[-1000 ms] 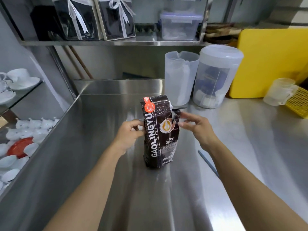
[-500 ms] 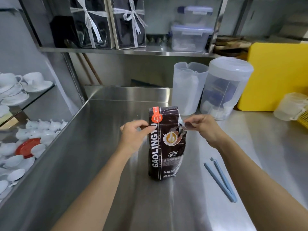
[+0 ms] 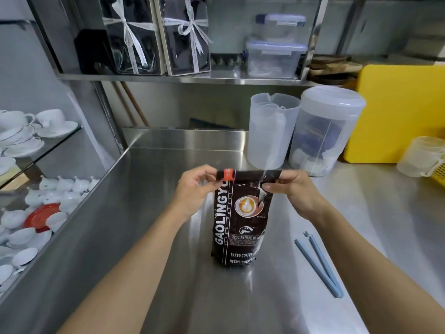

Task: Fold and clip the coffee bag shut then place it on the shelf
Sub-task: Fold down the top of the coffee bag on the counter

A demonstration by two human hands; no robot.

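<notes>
A dark brown coffee bag (image 3: 237, 227) with white lettering and a red tab stands upright on the steel counter (image 3: 149, 237). Its top edge is flattened into a straight band. My left hand (image 3: 195, 191) pinches the left end of that band by the red tab. My right hand (image 3: 292, 189) pinches the right end. A long blue bag clip (image 3: 319, 265) lies open on the counter to the right of the bag, untouched. A steel shelf (image 3: 228, 79) runs above the back of the counter.
Two translucent plastic jugs (image 3: 272, 131) (image 3: 325, 131) stand behind the bag. A yellow board (image 3: 397, 112) leans at the right. The shelf carries ribboned black boxes (image 3: 156, 37) and lidded plastic tubs (image 3: 274, 56). White cups and saucers (image 3: 26, 131) fill the left racks.
Both hands moved up from the bag's sides to its top corners and pulled the top flat and wide. The view shifted closer, bringing the blue clip into sight.
</notes>
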